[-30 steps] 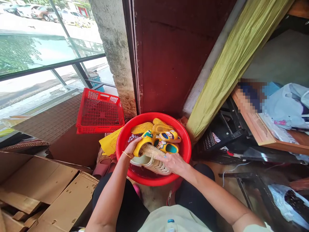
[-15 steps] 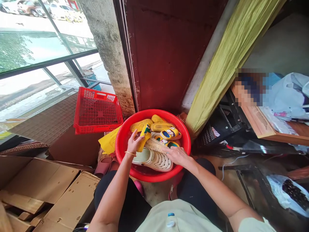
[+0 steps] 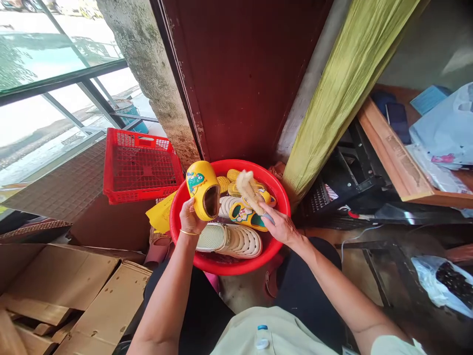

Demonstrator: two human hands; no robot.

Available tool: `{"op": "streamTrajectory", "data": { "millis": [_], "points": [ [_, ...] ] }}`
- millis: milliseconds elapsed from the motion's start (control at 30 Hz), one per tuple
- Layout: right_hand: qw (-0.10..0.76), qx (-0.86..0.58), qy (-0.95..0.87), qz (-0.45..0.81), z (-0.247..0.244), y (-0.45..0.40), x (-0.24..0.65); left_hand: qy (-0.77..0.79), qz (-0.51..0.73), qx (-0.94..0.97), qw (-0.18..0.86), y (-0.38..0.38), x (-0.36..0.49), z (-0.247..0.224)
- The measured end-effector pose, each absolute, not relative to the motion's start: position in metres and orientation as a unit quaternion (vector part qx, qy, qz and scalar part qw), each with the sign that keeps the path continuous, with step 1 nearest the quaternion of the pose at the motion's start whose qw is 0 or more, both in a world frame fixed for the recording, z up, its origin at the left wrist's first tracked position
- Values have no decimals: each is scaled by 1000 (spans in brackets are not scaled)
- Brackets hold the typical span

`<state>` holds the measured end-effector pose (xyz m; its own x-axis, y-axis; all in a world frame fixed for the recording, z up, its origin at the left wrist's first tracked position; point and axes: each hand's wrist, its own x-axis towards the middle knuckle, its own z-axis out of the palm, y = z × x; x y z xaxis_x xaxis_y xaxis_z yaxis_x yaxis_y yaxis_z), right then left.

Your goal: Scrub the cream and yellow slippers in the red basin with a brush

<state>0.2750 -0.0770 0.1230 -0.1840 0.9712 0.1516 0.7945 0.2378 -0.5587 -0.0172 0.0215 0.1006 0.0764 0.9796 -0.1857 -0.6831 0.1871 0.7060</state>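
Gripping 1 yellow clog (image 3: 203,190) in left hand (image 3: 192,218), 1 bristle brush (image 3: 249,192) in right hand (image 3: 280,225), both hands apart above red basin (image 3: 236,266)

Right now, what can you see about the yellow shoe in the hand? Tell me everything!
It is a bright yellow slip-on clog that looks like smooth moulded foam, with a green cartoon creature on its side. Its round opening faces the camera and looks dark brown inside. It is tilted with the toe up, held from below by the left hand, which is the only thing touching it. It sits over the edge of a red plastic basin.
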Motion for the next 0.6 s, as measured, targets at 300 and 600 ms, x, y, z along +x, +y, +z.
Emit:
{"op": "streamTrajectory", "data": {
  "millis": [300,600],
  "points": [
    [479,-534,-477,508,115,-13,214,398,514,359,670,0,21,99],
    [503,-358,-536,576,173,-15,228,356,470,542,599,8,20,138]
  ]
}}
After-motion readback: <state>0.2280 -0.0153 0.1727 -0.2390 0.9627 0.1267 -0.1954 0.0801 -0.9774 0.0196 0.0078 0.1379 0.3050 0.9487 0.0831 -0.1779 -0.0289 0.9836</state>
